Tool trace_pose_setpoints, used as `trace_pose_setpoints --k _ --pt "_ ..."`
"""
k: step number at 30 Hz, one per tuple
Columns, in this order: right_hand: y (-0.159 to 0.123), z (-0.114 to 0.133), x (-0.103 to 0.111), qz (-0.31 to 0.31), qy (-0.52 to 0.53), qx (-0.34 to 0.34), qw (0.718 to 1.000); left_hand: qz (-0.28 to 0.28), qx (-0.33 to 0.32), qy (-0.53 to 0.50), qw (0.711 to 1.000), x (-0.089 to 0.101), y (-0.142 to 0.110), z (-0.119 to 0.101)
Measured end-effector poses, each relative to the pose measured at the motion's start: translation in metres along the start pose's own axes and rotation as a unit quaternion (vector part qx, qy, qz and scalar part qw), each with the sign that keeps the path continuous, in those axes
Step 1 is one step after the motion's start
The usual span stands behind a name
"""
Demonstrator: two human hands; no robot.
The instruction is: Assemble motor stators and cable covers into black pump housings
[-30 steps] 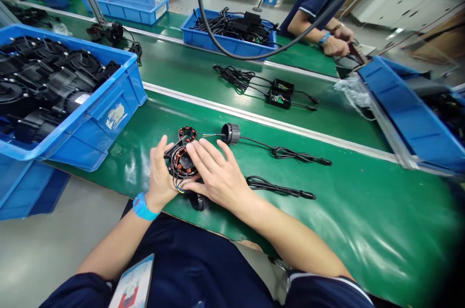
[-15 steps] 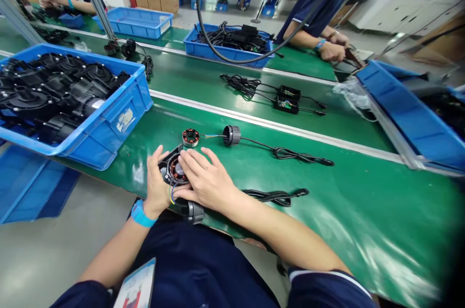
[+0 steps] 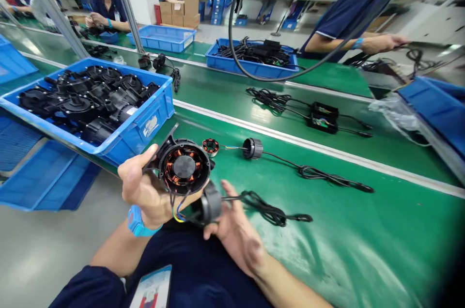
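Note:
My left hand (image 3: 140,189) grips a black motor housing (image 3: 202,146), its open round face turned up. Inside it sit copper windings around a grey disc-shaped centre (image 3: 184,166). Thin coloured wires (image 3: 177,216) run from the housing to a black ribbed end cap (image 3: 211,203). My right hand (image 3: 238,238) is curled around that cap from the right, with its thumb at the cap's lower edge; its far fingers are partly hidden. From the cap a bundled black cable (image 3: 267,208) leads right across the green table. Just beyond the housing lies a loose stator (image 3: 210,147), wired to another ribbed cap (image 3: 253,148).
At the left stands a blue bin (image 3: 165,100) full of black motor housings. A cable bundle with opened black boxes (image 3: 322,118) lies farther back. Another blue bin (image 3: 250,71) holds cables. A black cable (image 3: 231,22) hangs in front. Co-workers sit or stand across the table.
The housing has been raised toward me, its face now uncovered. My right hand has moved off its face, down and right to the ribbed cap. The whole view has shifted.

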State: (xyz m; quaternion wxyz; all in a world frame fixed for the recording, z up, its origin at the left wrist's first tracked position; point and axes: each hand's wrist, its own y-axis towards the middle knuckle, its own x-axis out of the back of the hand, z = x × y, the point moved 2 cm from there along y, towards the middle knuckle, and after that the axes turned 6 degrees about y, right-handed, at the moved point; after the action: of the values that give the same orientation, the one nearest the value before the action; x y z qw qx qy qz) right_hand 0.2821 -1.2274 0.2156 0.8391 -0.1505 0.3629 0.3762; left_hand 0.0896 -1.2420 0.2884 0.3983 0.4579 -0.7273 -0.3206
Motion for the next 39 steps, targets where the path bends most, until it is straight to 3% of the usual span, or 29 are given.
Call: trace_pose_setpoints --k 2,6,8,15,21,23,28,31,33,37,39 --pt "0.001 0.012 0.001 -0.030 -0.059 0.112 0.991 -0.040 0.017 -0.037 0.998 -0.004 -0.018 0.007" --pt "0.005 0.022 0.000 -0.050 -0.168 0.174 0.969 0.112 0.048 -0.053 0.991 -0.022 -0.061 0.023" --pt "0.012 0.021 -0.002 -0.063 -0.223 0.189 0.954 0.150 0.039 -0.050 0.987 -0.025 -0.075 0.025" --pt "0.046 0.022 -0.011 -0.144 -0.355 0.195 0.903 0.203 0.039 -0.073 0.976 -0.022 -0.074 0.023" --pt "0.063 0.051 0.000 -0.163 -0.428 0.332 0.825 0.229 0.042 -0.065 0.970 -0.025 -0.071 0.022" --pt "0.065 0.060 0.010 -0.148 -0.458 0.333 0.811 0.239 0.016 -0.078 0.968 -0.026 -0.070 0.023" --pt "0.074 0.075 0.029 -0.084 -0.543 0.240 0.800 0.233 -0.025 -0.129 0.964 -0.027 -0.068 0.035" --pt "0.081 0.084 0.032 -0.041 -0.572 0.238 0.784 0.238 -0.040 -0.171 0.955 -0.028 -0.067 0.043" --pt "0.087 0.088 0.031 -0.012 -0.570 0.236 0.787 0.263 -0.052 -0.197 0.943 -0.030 -0.065 0.045" --pt "0.102 0.090 0.027 0.084 -0.531 0.184 0.823 0.354 -0.073 -0.243 0.900 -0.035 -0.052 0.052" --pt "0.109 0.089 0.023 0.156 -0.534 0.168 0.814 0.411 -0.076 -0.268 0.868 -0.037 -0.043 0.059"
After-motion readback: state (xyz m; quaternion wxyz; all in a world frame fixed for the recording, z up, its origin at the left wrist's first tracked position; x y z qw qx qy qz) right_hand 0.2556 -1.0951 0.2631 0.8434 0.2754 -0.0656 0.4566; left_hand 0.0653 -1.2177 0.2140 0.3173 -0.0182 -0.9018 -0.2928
